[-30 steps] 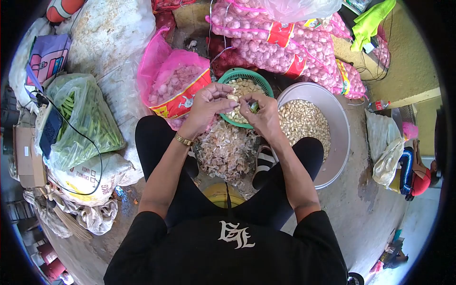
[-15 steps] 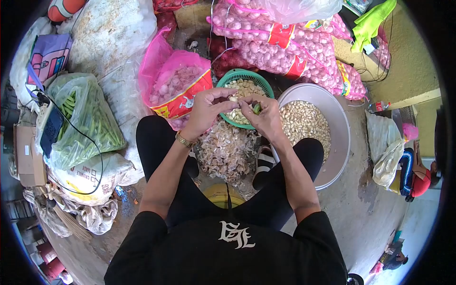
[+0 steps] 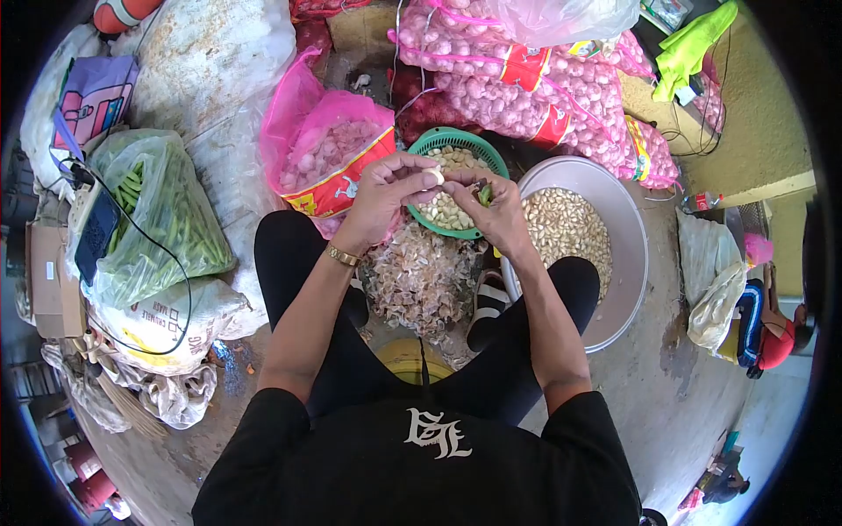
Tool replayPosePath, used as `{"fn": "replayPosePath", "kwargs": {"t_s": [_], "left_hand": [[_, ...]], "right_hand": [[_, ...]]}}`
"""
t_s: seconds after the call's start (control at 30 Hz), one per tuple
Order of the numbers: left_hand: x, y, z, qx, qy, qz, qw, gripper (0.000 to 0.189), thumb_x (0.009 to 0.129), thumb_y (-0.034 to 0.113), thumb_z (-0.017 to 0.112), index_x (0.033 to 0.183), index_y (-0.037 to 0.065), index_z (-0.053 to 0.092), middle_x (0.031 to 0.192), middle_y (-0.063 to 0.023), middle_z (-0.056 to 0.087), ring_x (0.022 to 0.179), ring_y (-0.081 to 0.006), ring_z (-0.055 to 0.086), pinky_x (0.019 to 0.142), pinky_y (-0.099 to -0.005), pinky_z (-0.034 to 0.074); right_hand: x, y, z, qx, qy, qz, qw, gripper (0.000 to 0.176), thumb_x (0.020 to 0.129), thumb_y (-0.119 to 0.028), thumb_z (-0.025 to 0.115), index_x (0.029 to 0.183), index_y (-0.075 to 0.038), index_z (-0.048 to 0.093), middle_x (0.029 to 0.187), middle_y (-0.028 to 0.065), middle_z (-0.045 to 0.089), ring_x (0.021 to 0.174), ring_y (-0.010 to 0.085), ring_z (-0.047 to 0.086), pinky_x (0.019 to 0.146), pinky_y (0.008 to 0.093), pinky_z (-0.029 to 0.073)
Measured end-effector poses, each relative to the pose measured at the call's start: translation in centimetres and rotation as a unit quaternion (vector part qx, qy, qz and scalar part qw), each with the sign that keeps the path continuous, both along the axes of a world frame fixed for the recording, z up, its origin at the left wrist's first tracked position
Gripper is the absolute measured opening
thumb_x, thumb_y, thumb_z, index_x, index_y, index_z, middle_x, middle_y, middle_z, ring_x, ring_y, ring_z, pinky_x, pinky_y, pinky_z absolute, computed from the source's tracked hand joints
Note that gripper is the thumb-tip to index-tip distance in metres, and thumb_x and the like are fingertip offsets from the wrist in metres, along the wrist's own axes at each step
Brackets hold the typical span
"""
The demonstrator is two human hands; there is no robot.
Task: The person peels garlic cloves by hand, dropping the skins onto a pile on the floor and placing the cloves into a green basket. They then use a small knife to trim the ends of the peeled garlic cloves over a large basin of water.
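Note:
My left hand [image 3: 382, 200] pinches a pale garlic clove [image 3: 434, 176] between thumb and fingertips. My right hand [image 3: 493, 210] meets it from the other side, fingertips against or very near the clove. Curled in the right fingers is a small green-handled tool [image 3: 484, 195], mostly hidden, so its blade or tip does not show. Below both hands stands a green plastic basket [image 3: 481, 143] with garlic cloves in it. A heap of garlic skins [image 3: 416, 279] lies on the floor between my feet.
A big pale tub [image 3: 627, 263] of cloves stands at the right. An opened pink mesh sack [image 3: 289, 114] of garlic sits front left, with stacked garlic sacks [image 3: 526, 96] behind. A bag of green pods [image 3: 167, 206] lies left. Other people [image 3: 772, 337] appear at the far right.
The clove and my left fingertips have shifted slightly upward, and the clove shows more openly. My right hand has turned a little, its green tool still in the fingers.

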State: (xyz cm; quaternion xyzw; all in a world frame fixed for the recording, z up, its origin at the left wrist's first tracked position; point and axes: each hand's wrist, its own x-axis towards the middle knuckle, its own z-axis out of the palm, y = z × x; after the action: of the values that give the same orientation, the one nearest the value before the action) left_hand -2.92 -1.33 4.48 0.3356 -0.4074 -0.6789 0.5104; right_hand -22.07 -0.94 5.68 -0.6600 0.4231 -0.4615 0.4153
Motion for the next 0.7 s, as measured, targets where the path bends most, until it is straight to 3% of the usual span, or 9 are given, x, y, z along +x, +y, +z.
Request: {"fn": "replayPosePath", "kwargs": {"t_s": [0.1, 0.2, 0.37, 0.47, 0.53, 0.6, 0.7], "left_hand": [[-0.6, 0.2, -0.1, 0.035, 0.038, 0.013, 0.999, 0.019, 0.089, 0.004, 0.066, 0.108, 0.002, 0.063, 0.096, -0.0054, 0.067, 0.087, -0.0113, 0.067, 0.077, -0.0215, 0.057], [-0.8, 0.3, -0.7, 0.031, 0.074, -0.004, 0.997, 0.017, 0.090, 0.005, 0.066, 0.106, 0.002, 0.063, 0.098, -0.0064, 0.067, 0.088, -0.0123, 0.067, 0.076, -0.0218, 0.057], [-0.4, 0.0, -0.7, -0.024, 0.027, -0.032, 0.999, 0.018, 0.088, 0.002, 0.066, 0.106, 0.002, 0.063, 0.099, -0.0081, 0.069, 0.083, -0.0106, 0.068, 0.068, -0.0199, 0.057], [-0.2, 0.2, -0.3, 0.000, 0.030, -0.027, 0.999, 0.019, 0.085, 0.002, 0.070, 0.103, 0.001, 0.063, 0.099, -0.0090, 0.067, 0.087, -0.0133, 0.067, 0.078, -0.0263, 0.058], [-0.3, 0.3, -0.6, -0.002, 0.035, -0.018, 0.999, 0.019, 0.085, 0.001, 0.070, 0.102, 0.001, 0.063, 0.100, -0.0091, 0.067, 0.087, -0.0132, 0.067, 0.078, -0.0263, 0.058], [-0.4, 0.3, -0.5, -0.007, 0.041, -0.007, 0.999, 0.019, 0.085, 0.000, 0.070, 0.102, 0.000, 0.063, 0.100, -0.0092, 0.067, 0.087, -0.0131, 0.067, 0.078, -0.0262, 0.058], [-0.5, 0.3, -0.5, -0.054, 0.012, 0.011, 0.998, 0.018, 0.084, -0.001, 0.071, 0.100, 0.000, 0.064, 0.099, -0.0076, 0.067, 0.086, -0.0117, 0.066, 0.077, -0.0251, 0.057]], "right_hand": [[-0.2, 0.4, 0.4, 0.051, 0.006, 0.016, 0.999, 0.018, 0.090, -0.011, 0.068, 0.105, 0.000, 0.070, 0.093, 0.0030, 0.070, 0.084, 0.0067, 0.060, 0.077, 0.0231, 0.049], [0.1, 0.2, -0.1, 0.068, -0.057, 0.001, 0.996, 0.013, 0.088, -0.008, 0.069, 0.098, 0.000, 0.071, 0.087, 0.0030, 0.070, 0.081, 0.0068, 0.060, 0.075, 0.0247, 0.049], [-0.1, 0.4, 0.9, 0.121, -0.082, -0.001, 0.989, 0.012, 0.090, -0.009, 0.068, 0.098, 0.000, 0.071, 0.089, 0.0019, 0.069, 0.083, 0.0067, 0.060, 0.078, 0.0240, 0.048], [-0.1, 0.6, 1.2, 0.147, -0.093, 0.005, 0.985, 0.012, 0.090, -0.009, 0.067, 0.099, -0.001, 0.071, 0.091, 0.0025, 0.069, 0.085, 0.0067, 0.059, 0.080, 0.0243, 0.048], [0.1, 0.7, 1.1, 0.165, -0.103, 0.012, 0.981, 0.012, 0.091, -0.009, 0.067, 0.100, -0.001, 0.071, 0.093, 0.0032, 0.069, 0.087, 0.0069, 0.059, 0.081, 0.0246, 0.048], [0.3, 0.5, 0.6, 0.155, -0.131, 0.017, 0.979, 0.015, 0.090, -0.016, 0.069, 0.102, -0.006, 0.071, 0.066, -0.0080, 0.056, 0.047, -0.0015, 0.035, 0.042, 0.0179, 0.024], [-0.3, 0.5, 1.2, 0.240, -0.128, 0.021, 0.962, 0.013, 0.091, -0.014, 0.068, 0.100, -0.005, 0.072, 0.071, -0.0060, 0.061, 0.054, -0.0005, 0.044, 0.047, 0.0183, 0.033]]}}
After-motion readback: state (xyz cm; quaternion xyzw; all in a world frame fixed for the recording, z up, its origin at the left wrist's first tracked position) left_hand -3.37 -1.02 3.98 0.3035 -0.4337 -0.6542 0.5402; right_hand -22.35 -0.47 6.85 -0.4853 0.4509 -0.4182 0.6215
